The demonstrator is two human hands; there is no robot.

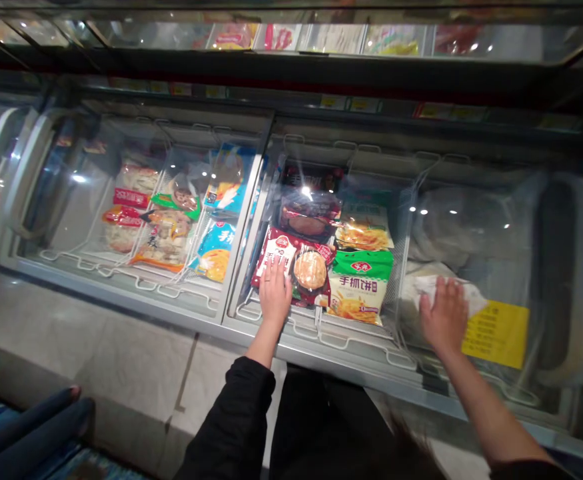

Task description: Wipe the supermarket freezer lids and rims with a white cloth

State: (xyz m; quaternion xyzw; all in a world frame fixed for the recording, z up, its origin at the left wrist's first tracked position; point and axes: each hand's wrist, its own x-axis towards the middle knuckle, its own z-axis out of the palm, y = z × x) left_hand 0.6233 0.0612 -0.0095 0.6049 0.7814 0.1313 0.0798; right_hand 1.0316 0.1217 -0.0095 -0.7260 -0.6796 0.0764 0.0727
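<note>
Just right of my left hand (274, 293), the green packet (360, 285) carries a red oval brand mark at its top and the large dark characters 手抓饼 beneath it. Under my left fingertips, the red packet (291, 265) shows a round red-and-white logo on a white panel; its lettering is too blurred to read. Just right of my right hand (444, 317), the yellow notice (497, 333) on the glass lid bears print too small to make out. Price tags (348, 103) on the far rail are illegible.
</note>
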